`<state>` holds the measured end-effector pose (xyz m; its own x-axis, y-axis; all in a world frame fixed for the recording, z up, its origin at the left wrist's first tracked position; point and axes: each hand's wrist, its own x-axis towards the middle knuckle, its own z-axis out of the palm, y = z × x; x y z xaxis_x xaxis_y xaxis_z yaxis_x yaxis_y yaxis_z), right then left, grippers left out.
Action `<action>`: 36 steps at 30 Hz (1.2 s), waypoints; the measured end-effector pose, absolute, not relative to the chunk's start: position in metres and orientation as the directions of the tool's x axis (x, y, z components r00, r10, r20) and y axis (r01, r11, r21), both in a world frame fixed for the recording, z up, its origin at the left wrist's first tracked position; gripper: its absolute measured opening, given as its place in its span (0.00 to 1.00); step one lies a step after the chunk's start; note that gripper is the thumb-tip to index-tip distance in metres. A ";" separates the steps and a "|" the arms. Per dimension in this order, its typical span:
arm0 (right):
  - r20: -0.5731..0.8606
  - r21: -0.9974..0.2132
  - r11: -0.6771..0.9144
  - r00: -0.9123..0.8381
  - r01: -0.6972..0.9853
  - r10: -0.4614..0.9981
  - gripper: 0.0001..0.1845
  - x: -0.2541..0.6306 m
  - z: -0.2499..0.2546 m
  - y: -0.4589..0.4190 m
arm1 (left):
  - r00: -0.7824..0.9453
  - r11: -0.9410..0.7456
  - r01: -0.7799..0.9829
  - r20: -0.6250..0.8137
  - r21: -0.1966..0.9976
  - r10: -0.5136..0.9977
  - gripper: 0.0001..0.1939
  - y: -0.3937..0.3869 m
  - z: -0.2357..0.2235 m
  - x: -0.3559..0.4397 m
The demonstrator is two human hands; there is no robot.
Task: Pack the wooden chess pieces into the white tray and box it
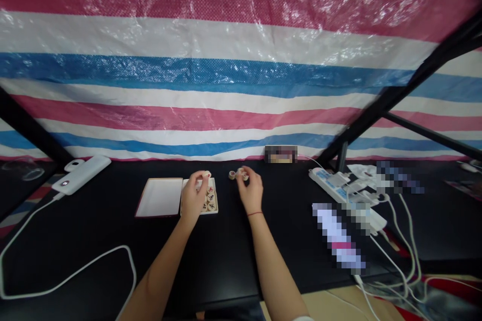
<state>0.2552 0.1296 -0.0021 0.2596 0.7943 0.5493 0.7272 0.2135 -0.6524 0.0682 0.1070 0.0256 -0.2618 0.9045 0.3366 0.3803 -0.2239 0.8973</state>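
Round wooden Chinese chess pieces with dark and red characters lie heaped in a shallow open box [213,209] on the black table [94,230]. My left hand [194,195] is above the box, with a piece [207,174] pinched at its fingertips. To the right of the box, my right hand [250,189] pinches another piece [244,175]. A third piece [232,175] sits on the table just left of those fingers. A white lid with a red edge [158,197] lies flat to the left of the box, apart from my left hand.
A white power strip [331,186] with plugs and white cables lies at the right, near a pixelated object [339,235]. A white power bank [81,174] and its cable lie at the left. A striped tarp [241,60] hangs behind the table.
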 end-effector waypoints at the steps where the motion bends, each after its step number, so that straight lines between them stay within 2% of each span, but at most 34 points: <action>1: 0.504 -0.664 0.104 0.340 0.741 0.794 0.19 0.267 -0.006 0.133 | -0.282 -0.214 0.307 0.303 0.927 0.910 0.15 0.108 0.024 0.067; 3: 0.393 -0.647 -0.087 0.429 0.757 0.813 0.19 0.288 -0.015 0.139 | -0.311 -0.238 0.198 0.291 0.951 0.905 0.16 0.111 0.018 0.064; 5: 0.322 -0.609 -0.183 0.451 0.772 0.832 0.19 0.299 -0.023 0.142 | -0.334 -0.271 0.161 0.311 0.949 0.890 0.15 0.115 0.011 0.062; 10: 0.309 -0.565 -0.208 0.439 0.798 0.844 0.17 0.299 -0.026 0.142 | -0.312 -0.283 0.218 0.342 0.934 0.887 0.18 0.119 0.004 0.059; 12: 0.382 -0.594 -0.151 0.443 0.790 0.811 0.17 0.292 -0.018 0.139 | -0.245 -0.296 0.332 0.385 0.896 0.890 0.17 0.117 0.006 0.060; 14: 0.470 -0.647 0.008 0.391 0.762 0.792 0.18 0.277 -0.007 0.134 | -0.144 -0.328 0.475 0.440 0.817 0.886 0.17 0.113 0.009 0.062; 16: 0.513 -0.706 0.230 0.260 0.670 0.818 0.18 0.257 0.004 0.125 | -0.030 -0.387 0.579 0.494 0.718 0.869 0.16 0.110 0.009 0.064; 18: 0.480 -0.762 0.358 0.099 0.540 0.871 0.18 0.234 0.012 0.115 | 0.063 -0.456 0.625 0.542 0.633 0.838 0.16 0.108 0.007 0.067; 20: 0.477 -0.769 0.415 0.005 0.486 0.879 0.15 0.214 0.018 0.106 | 0.119 -0.506 0.641 0.576 0.577 0.808 0.17 0.108 0.003 0.068; 26: 0.525 -0.732 0.487 -0.063 0.476 0.849 0.15 0.201 0.022 0.098 | 0.182 -0.553 0.689 0.626 0.469 0.758 0.18 0.108 0.004 0.065; 29: 0.570 -0.711 0.438 0.086 0.551 0.817 0.15 0.219 0.019 0.107 | 0.201 -0.556 0.718 0.640 0.419 0.742 0.17 0.105 0.010 0.065; 31: 0.581 -0.725 0.299 0.319 0.620 0.749 0.18 0.240 0.013 0.116 | 0.191 -0.537 0.739 0.638 0.407 0.746 0.17 0.103 0.013 0.064; 33: 0.563 -0.734 0.152 0.468 0.661 0.681 0.22 0.266 0.004 0.126 | 0.157 -0.505 0.752 0.628 0.424 0.762 0.17 0.102 0.015 0.063; 36: 0.527 -0.683 -0.007 0.499 0.731 0.688 0.24 0.298 -0.010 0.135 | 0.123 -0.479 0.749 0.615 0.458 0.779 0.15 0.102 0.014 0.061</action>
